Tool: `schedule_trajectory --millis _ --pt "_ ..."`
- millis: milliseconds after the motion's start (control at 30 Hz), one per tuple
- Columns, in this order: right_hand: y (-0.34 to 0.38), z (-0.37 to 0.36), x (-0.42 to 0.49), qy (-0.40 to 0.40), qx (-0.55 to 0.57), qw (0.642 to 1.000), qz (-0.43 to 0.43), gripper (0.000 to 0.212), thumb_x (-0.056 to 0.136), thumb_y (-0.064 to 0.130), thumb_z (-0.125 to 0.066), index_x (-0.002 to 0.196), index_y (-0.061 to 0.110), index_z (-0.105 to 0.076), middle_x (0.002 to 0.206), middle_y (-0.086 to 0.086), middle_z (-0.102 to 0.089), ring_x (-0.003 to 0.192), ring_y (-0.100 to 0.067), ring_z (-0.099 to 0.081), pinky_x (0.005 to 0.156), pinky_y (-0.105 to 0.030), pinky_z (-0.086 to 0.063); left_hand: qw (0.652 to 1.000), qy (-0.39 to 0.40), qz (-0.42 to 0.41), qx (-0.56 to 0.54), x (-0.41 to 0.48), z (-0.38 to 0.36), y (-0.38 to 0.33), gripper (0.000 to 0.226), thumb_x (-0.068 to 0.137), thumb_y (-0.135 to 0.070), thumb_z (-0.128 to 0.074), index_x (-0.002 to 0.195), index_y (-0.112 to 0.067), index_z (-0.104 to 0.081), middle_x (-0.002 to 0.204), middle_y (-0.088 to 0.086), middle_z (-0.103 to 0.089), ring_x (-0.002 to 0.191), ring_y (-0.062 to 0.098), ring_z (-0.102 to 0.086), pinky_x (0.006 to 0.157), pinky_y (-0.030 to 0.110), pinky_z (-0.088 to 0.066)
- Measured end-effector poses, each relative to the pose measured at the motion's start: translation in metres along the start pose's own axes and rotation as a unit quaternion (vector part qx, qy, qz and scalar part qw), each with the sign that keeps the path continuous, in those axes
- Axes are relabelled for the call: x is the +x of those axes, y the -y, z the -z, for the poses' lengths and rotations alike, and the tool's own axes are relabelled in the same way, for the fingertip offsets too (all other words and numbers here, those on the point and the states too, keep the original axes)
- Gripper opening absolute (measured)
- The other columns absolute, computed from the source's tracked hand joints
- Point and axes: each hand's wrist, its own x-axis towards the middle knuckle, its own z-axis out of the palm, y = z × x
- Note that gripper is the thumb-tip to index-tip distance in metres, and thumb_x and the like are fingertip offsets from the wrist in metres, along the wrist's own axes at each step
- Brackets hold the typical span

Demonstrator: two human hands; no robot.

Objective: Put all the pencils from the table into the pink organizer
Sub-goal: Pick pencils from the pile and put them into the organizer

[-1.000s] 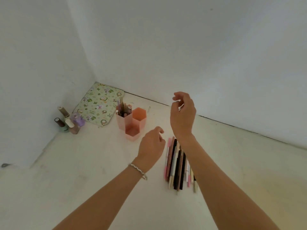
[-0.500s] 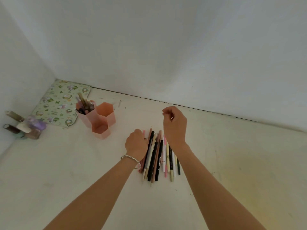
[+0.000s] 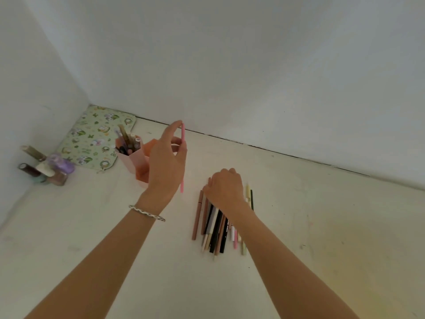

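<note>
1. A pale, scuffed table (image 3: 92,226) runs into a corner of two plain white walls (image 3: 253,65).
2. The pink organizer (image 3: 138,162), a cluster of hexagonal cups, stands near that corner; its rear-left cup already holds several pens and pencils, tilted.
3. Behind and to the left of the organizer lies a green floral mat (image 3: 92,139); further left, against the side wall, is a small group of nail polish bottles (image 3: 46,169).
4. The left hand (image 3: 165,166), with a braided bracelet (image 3: 147,212) on its wrist, is raised just to the right of the organizer and partly covers it. Its fingers are closed around a pink pencil (image 3: 182,139), held nearly upright.
5. To the right of the organizer, and nearer the camera, a pile of pencils (image 3: 213,229) lies on the table in brown, black, white, pink and pale green, roughly parallel.
6. The right hand (image 3: 224,189) rests on the far end of that pile, fingers curled down onto the pencils; whether it actually grips one cannot be told.
</note>
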Motion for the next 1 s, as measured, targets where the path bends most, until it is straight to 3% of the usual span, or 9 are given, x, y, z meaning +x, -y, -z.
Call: schedule_trajectory --millis 267,367,433,533,667,767,833,900,1000 --pt "0.02 -0.022 0.014 0.007 -0.069 0.996 -0.057 0.021 0.092 0.022 -0.046 0.074 0.014 -0.054 0.09 -0.004 -0.058 0.095 -0.022 -0.049 0.084 -0.033 -0.038 0.996 -0.041 -0.053 -0.051 -0.005 0.033 -0.012 0.046 0.101 -0.01 -0.054 0.144 -0.024 -0.048 0.097 0.001 -0.066 0.087 0.011 -0.071 0.08 0.031 -0.06" --pt "0.025 0.002 0.027 -0.032 0.153 0.982 -0.105 0.026 0.088 0.026 -0.048 0.066 0.012 -0.047 0.069 -0.004 -0.054 0.07 -0.021 -0.05 0.063 -0.031 -0.042 0.977 -0.168 -0.102 -0.087 0.011 0.069 -0.02 0.045 0.099 -0.009 -0.054 0.143 -0.018 -0.048 0.097 -0.004 -0.067 0.085 0.011 -0.071 0.077 0.026 -0.06" --pt "0.031 0.027 0.037 -0.06 0.37 0.917 -0.136 0.02 0.091 0.023 -0.05 0.074 0.014 -0.047 0.072 -0.011 -0.06 0.06 -0.018 -0.05 0.051 -0.027 -0.04 0.951 -0.256 -0.132 -0.11 0.029 0.095 -0.018 0.047 0.097 -0.005 -0.052 0.143 -0.013 -0.045 0.097 -0.005 -0.066 0.086 0.018 -0.072 0.078 0.037 -0.06" --pt "0.048 0.058 0.044 -0.135 0.519 0.838 -0.105 0.003 0.095 0.015 -0.048 0.093 0.017 -0.048 0.086 -0.02 -0.067 0.063 -0.018 -0.054 0.055 -0.028 -0.045 0.93 -0.323 -0.139 -0.109 0.049 0.118 -0.008 0.049 0.096 -0.003 -0.049 0.144 -0.009 -0.044 0.1 0.001 -0.065 0.087 0.018 -0.072 0.078 0.038 -0.061" --pt "0.074 0.071 0.044 -0.236 0.558 0.795 -0.015 0.032 0.099 0.011 -0.046 0.127 0.024 -0.037 0.077 -0.013 -0.065 0.065 -0.017 -0.06 0.061 -0.017 -0.05 0.956 -0.259 -0.131 -0.034 0.057 0.112 0.023 0.043 0.1 -0.009 -0.048 0.143 -0.014 -0.046 0.106 0.009 -0.067 0.092 0.018 -0.07 0.083 0.033 -0.059" --pt "0.093 0.073 0.04 -0.279 0.57 0.773 0.022 0.031 0.1 0.011 -0.045 0.127 0.024 -0.039 0.08 -0.008 -0.068 0.071 -0.014 -0.065 0.069 -0.02 -0.053 0.975 -0.187 -0.112 0.052 0.052 0.104 0.052 0.032 0.101 -0.011 -0.05 0.133 -0.012 -0.055 0.108 0.01 -0.068 0.095 0.018 -0.067 0.09 0.026 -0.054" --pt "0.107 0.072 0.039 -0.303 0.567 0.765 0.052 0.03 0.1 0.011 -0.045 0.126 0.025 -0.039 0.083 -0.003 -0.069 0.076 -0.012 -0.068 0.075 -0.025 -0.056 0.978 -0.154 -0.094 0.104 0.045 0.103 0.067 0.024 0.101 -0.013 -0.052 0.121 -0.01 -0.066 0.119 0.011 -0.065 0.111 0.024 -0.061 0.101 0.037 -0.049" --pt "0.122 0.069 0.039 -0.318 0.561 0.759 0.092 0.029 0.101 0.013 -0.045 0.126 0.025 -0.038 0.085 0.0 -0.07 0.079 -0.012 -0.068 0.079 -0.03 -0.056 0.975 -0.165 -0.078 0.127 0.038 0.109 0.074 0.028 0.102 -0.018 -0.048 0.124 -0.01 -0.066 0.132 0.012 -0.057 0.126 0.026 -0.051 0.11 0.032 -0.038" --pt "0.145 0.061 0.043 -0.325 0.515 0.78 0.142 0.028 0.101 0.015 -0.046 0.125 0.026 -0.037 0.086 0.002 -0.069 0.077 -0.011 -0.067 0.073 -0.023 -0.055 0.965 -0.231 -0.072 0.097 0.035 0.127 0.072 0.033 0.1 -0.015 -0.042 0.126 -0.01 -0.061 0.127 0.011 -0.056 0.118 0.018 -0.053 0.102 0.021 -0.041"
